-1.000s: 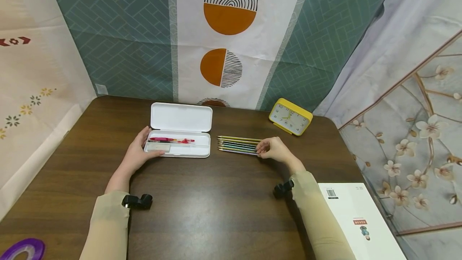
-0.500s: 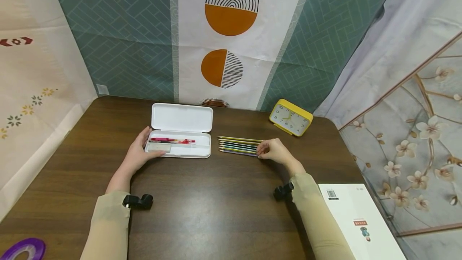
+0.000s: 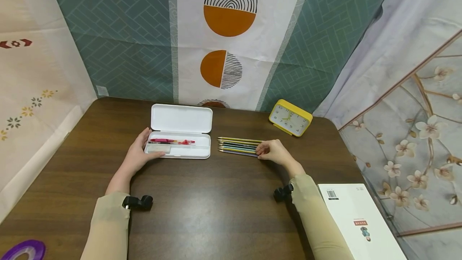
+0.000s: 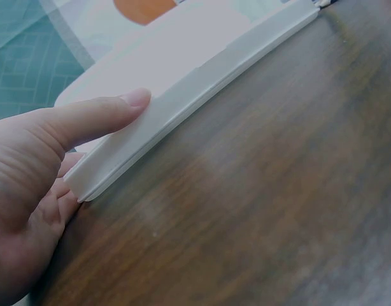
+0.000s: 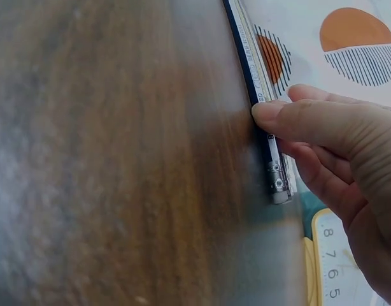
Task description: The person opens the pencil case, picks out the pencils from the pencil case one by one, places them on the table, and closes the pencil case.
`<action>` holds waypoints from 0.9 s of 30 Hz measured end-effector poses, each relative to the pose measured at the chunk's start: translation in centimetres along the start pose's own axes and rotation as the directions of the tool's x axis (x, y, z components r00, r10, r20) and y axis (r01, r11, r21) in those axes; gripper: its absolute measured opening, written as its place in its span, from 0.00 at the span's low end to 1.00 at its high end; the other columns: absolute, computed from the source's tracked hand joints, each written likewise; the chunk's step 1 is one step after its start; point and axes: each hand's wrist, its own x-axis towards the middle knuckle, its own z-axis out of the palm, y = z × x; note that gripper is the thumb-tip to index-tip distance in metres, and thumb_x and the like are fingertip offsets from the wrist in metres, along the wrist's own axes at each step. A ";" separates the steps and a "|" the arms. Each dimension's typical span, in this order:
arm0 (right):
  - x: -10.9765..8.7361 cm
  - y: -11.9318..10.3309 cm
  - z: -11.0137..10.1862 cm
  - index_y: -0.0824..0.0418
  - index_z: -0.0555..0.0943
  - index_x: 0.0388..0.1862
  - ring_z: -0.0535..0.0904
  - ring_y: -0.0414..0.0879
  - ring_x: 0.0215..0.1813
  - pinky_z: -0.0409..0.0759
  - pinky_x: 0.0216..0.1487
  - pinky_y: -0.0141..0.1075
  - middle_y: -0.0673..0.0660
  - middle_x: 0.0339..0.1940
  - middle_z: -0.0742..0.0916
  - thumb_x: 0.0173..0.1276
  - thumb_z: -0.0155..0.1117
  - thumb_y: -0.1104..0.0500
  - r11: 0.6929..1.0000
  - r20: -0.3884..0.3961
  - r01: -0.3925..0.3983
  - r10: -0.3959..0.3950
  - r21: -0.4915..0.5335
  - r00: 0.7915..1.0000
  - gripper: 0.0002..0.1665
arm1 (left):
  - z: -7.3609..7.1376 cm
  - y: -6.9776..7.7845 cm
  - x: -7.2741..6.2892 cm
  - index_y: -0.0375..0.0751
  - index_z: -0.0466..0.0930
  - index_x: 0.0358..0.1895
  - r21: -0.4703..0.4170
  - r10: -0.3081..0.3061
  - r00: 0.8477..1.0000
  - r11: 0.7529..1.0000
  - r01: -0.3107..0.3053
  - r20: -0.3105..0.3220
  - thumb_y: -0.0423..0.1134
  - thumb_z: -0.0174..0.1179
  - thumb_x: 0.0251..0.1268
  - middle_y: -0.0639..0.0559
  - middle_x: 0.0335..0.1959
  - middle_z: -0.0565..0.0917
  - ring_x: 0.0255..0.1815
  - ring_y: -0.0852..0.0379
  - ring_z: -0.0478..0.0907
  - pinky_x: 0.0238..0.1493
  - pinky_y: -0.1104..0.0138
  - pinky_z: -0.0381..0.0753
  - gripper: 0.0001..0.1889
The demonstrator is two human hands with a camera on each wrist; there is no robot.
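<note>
A white pencil case (image 3: pixel 187 151) lies on the table with its lid (image 3: pixel 181 118) raised at the back. Inside it are a red pen (image 3: pixel 162 140) and a white eraser (image 3: pixel 159 148). My left hand (image 3: pixel 138 150) holds the case's left end, the thumb on its front rim and the fingers round the left side. To the right of the case lie several pencils (image 3: pixel 236 146) side by side, points to the left. Thumb and fingers of my right hand (image 3: pixel 275 151) pinch the row near its eraser ends. In the right wrist view one dark pencil (image 5: pixel 246 64) shows nearest the camera.
Behind the right hand stands a yellow alarm clock (image 3: pixel 290 118). A white book or pad (image 3: pixel 357 216) lies at the front right, beneath the right sleeve. A purple ring-shaped roll (image 3: pixel 27 248) sits at the front left. Patterned cloth (image 3: pixel 231 63) hangs behind the table.
</note>
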 end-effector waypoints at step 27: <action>8.8 -6.4 -0.3 0.65 0.82 0.52 0.85 0.57 0.47 0.84 0.51 0.44 0.65 0.49 0.87 0.59 0.73 0.64 0.968 -0.239 0.182 -0.138 0.170 0.961 0.21 | -0.1 -0.3 0.0 0.36 0.35 0.79 -0.005 0.004 1.000 1.000 -0.004 -0.003 0.45 0.74 0.53 0.33 0.78 0.49 0.78 0.34 0.47 0.74 0.40 0.52 0.60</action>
